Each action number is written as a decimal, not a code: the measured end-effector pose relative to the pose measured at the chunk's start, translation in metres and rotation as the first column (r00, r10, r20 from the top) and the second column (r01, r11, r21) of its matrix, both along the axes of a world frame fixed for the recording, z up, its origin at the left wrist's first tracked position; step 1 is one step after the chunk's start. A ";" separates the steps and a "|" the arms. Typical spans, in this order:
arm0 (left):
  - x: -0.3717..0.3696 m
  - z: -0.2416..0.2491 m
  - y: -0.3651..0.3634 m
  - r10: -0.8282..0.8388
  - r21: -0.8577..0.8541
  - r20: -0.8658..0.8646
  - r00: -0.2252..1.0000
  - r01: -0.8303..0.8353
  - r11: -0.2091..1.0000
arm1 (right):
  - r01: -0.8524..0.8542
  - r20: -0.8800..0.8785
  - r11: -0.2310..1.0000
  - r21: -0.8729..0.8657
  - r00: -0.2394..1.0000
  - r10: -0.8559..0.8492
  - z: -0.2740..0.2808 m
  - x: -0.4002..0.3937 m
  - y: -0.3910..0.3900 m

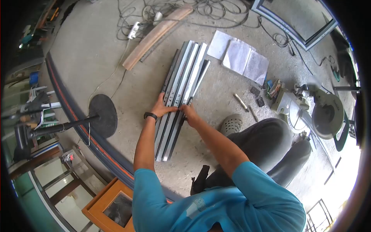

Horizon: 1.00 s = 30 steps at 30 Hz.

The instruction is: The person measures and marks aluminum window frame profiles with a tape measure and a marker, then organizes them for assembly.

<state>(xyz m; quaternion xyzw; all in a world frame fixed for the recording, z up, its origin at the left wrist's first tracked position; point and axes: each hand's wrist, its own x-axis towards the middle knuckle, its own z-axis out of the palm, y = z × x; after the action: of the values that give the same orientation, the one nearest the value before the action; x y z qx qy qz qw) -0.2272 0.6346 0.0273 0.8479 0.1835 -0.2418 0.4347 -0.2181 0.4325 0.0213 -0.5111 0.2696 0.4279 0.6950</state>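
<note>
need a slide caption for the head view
Both hands, left hand and right hand, press on a bundle of metal profiles lying on the concrete floor, a miter saw nearby.

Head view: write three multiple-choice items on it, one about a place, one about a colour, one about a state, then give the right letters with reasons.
1. Where do the metal bars lie?
A. on the concrete floor
B. on a workbench
C. against a wall

2. What colour is the person's shirt?
A. red
B. blue
C. white

3. What are the left hand and the right hand doing?
A. both rest on the bars
B. both hang free
C. one holds the saw

Answers:
1 A: the bars lie flat on the bare concrete floor, beside the papers.
2 B: the sleeves and back are blue.
3 A: both hands lie on the bundle, while the saw stands apart, untouched.
</note>
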 end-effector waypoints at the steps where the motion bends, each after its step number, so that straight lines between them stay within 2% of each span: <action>1: 0.004 -0.009 -0.003 -0.016 0.067 0.016 1.000 0.015 0.998 | -0.065 0.071 0.995 -0.079 0.995 0.071 -0.022 0.001 0.001; 2: 0.010 -0.011 -0.002 -0.072 0.099 0.056 0.996 0.066 0.993 | -0.132 0.134 0.978 -0.160 0.979 0.154 -0.034 0.000 0.000; 4: 0.013 -0.008 -0.004 -0.154 0.397 0.084 0.984 0.109 0.911 | -0.021 0.269 0.939 -0.344 0.956 0.120 -0.050 -0.017 0.014; 5: 0.020 -0.007 -0.002 -0.204 0.541 0.103 0.974 0.117 0.833 | 0.048 0.353 0.907 -0.419 0.929 0.114 -0.057 -0.018 0.021; 6: 0.024 -0.010 0.005 -0.101 0.492 0.187 0.977 -0.004 0.871 | 0.116 0.392 0.893 -0.436 0.917 0.072 -0.064 -0.020 0.023; 9: 0.029 -0.040 0.027 0.198 0.259 0.092 0.976 -0.215 0.942 | 0.127 0.307 0.714 -0.689 0.943 0.129 -0.076 -0.022 0.016; 10: 0.029 -0.050 0.029 0.203 0.250 -0.049 0.978 -0.184 0.950 | 0.105 0.241 0.700 -0.706 0.966 0.099 -0.074 -0.020 0.011; 11: 0.034 -0.052 0.031 0.199 0.114 -0.118 0.973 -0.186 0.976 | 0.088 0.181 0.686 -0.723 0.981 0.065 -0.072 -0.016 0.003; 12: 0.032 -0.054 0.029 0.196 0.124 -0.085 0.977 -0.185 0.975 | 0.072 0.123 0.670 -0.739 0.992 0.029 -0.069 -0.011 -0.007; 13: 0.032 -0.037 0.017 0.195 0.135 -0.048 0.980 -0.187 0.973 | 0.055 0.005 0.865 -0.498 0.998 -0.061 -0.072 -0.006 -0.020; 14: 0.037 -0.035 0.019 0.124 0.063 -0.108 0.986 -0.117 0.991 | 0.067 -0.130 0.978 -0.200 0.987 -0.094 -0.079 -0.004 -0.032; 15: 0.039 -0.037 0.029 0.065 0.003 -0.151 0.986 -0.065 0.998 | 0.048 -0.111 0.985 -0.168 0.992 -0.067 -0.082 -0.008 -0.040; 16: 0.035 -0.061 0.038 0.094 -0.176 -0.081 0.992 -0.107 0.979 | 0.005 -0.067 0.994 -0.112 0.998 -0.013 -0.090 -0.009 -0.037; 17: 0.043 -0.044 0.028 0.019 -0.098 -0.179 0.984 -0.037 0.994 | 0.087 -0.112 0.986 -0.139 0.988 -0.103 -0.119 -0.019 -0.030; 18: 0.029 -0.108 0.039 0.025 0.107 -0.155 0.988 -0.008 0.994 | 0.024 -0.137 0.998 -0.060 0.990 -0.032 -0.095 -0.008 -0.035; 19: 0.029 -0.105 0.036 0.043 0.095 -0.167 0.985 -0.027 0.995 | -0.024 -0.150 0.999 0.023 0.988 0.027 -0.097 -0.005 -0.041; 20: 0.041 -0.068 0.022 0.031 -0.010 -0.263 0.964 -0.035 0.999 | 0.033 -0.123 0.998 0.056 0.992 -0.025 -0.127 -0.012 -0.045; 21: 0.045 -0.042 0.011 0.065 -0.030 -0.297 0.953 -0.078 0.997 | 0.137 -0.167 0.973 0.184 0.980 -0.107 -0.179 -0.019 -0.055; 25: 0.041 -0.033 0.003 0.018 -0.070 -0.344 0.939 -0.044 0.997 | 0.142 -0.224 0.973 0.181 0.969 -0.100 -0.108 0.000 -0.050; 26: 0.036 -0.036 -0.004 0.011 -0.015 -0.316 0.949 -0.016 1.000 | 0.135 -0.258 0.975 0.176 0.962 -0.086 -0.100 -0.002 -0.053; 29: 0.040 -0.055 0.001 -0.121 -0.080 -0.379 0.918 0.098 0.992 | 0.148 -0.226 0.965 0.215 0.969 -0.098 -0.093 -0.007 -0.061; 30: 0.038 -0.065 -0.005 -0.085 -0.131 -0.405 0.910 0.034 0.991 | 0.153 -0.260 0.971 0.184 0.960 -0.102 -0.093 -0.008 -0.069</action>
<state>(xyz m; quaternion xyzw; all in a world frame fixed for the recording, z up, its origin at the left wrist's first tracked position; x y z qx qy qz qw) -0.1892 0.6294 -0.0374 0.7555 0.2297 -0.4378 0.4299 -0.2259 0.3631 -0.0716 -0.3617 0.3423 0.4677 0.7303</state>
